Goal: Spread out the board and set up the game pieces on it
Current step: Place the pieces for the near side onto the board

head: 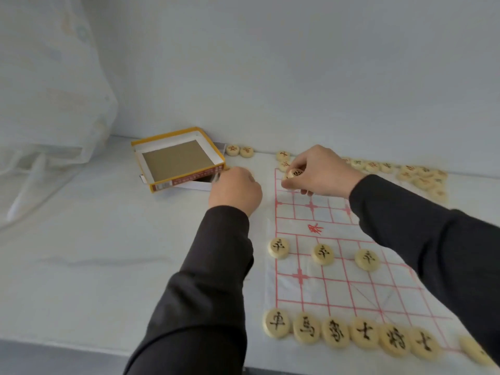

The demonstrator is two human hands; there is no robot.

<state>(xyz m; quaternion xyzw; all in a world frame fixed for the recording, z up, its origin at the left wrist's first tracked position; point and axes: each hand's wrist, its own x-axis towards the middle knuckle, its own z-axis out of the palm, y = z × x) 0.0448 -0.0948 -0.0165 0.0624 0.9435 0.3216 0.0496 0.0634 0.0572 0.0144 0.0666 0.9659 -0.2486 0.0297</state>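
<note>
Lining the near edge of the board (332, 290), a row of pieces (335, 332) lies face up before you, side by side. Past it, three pawns (322, 254) stand apart along one line of the board, which lies flat on the table (94, 253). Farther on, your left hand (235, 189) is just left of the board, fingers curled under; whether it holds anything, you cannot tell. Your right hand (319, 171) pinches a piece (296, 173) at the board's far left corner. Beyond lie the open box (189, 178), a pair of discs (239, 151) beside it, and a heap (422, 177) far right.
</note>
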